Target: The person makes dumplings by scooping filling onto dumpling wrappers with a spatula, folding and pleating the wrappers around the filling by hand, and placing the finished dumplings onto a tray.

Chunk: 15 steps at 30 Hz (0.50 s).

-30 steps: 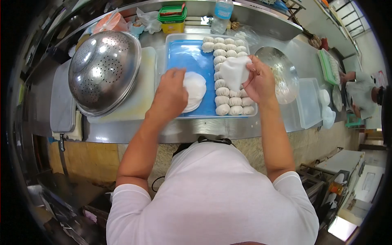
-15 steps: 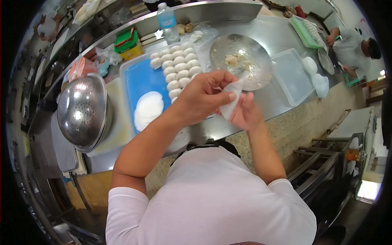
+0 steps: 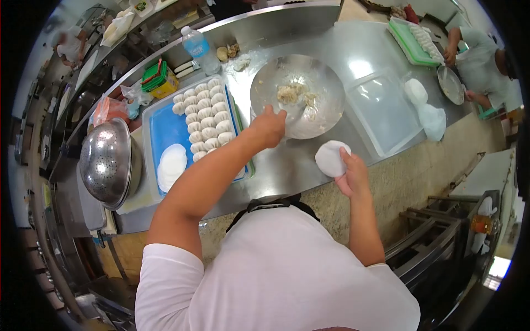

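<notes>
My right hand [image 3: 352,172] holds a round white dough wrapper [image 3: 331,159], its thumb on top of the wrapper and other fingers beneath. My left hand [image 3: 269,128] is at the near left rim of a wide metal bowl [image 3: 326,118], fingers closed. What it grips, if anything, is hidden. A lump of pale filling [image 3: 290,94] lies inside the bowl, with smears around it. To the left, rows of pleated dumplings [image 3: 207,121] sit on a blue tray [image 3: 157,132], beside a stack of round wrappers [image 3: 172,164].
A steel colander [image 3: 107,163] stands at the left end. Behind are a water bottle [image 3: 199,49] and a yellow-green tub [image 3: 160,80]. A clear plastic tray [image 3: 381,113] and a plastic bag [image 3: 430,121] lie right. A co-worker [image 3: 480,66] stands at the far right.
My hands have moved apart. The left hand went from the wrapper to the bowl's rim; the right now holds the wrapper alone, spread flat, lower down. The whole view has shifted slightly.
</notes>
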Motion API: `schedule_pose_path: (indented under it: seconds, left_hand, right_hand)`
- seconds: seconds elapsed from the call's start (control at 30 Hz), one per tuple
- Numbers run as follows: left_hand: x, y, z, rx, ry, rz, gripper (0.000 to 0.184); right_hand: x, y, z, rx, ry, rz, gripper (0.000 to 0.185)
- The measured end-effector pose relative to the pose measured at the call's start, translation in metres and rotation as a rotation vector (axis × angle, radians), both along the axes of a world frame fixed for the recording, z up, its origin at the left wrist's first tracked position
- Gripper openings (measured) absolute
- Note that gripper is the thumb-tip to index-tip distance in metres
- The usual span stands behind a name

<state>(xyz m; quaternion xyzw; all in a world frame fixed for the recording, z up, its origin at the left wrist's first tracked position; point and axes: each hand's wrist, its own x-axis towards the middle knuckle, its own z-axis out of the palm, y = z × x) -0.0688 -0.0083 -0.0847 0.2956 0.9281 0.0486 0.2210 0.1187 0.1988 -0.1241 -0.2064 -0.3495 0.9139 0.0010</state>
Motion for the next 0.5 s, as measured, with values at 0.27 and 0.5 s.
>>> schedule_pose_path:
  seconds: [0.27, 0.5]
  left_hand:
    - [0.000, 0.014, 0.004, 0.034, -0.066, 0.034, 0.041]
    - [0.007, 0.011, 0.009, 0.103, -0.172, 0.035, 0.040]
  right_hand:
    - [-0.015, 0.027, -0.010, 0.029, -0.031, 0.015, 0.031]
    - [-0.035, 0.040, -0.004, 0.059, 0.009, 0.082, 0.032]
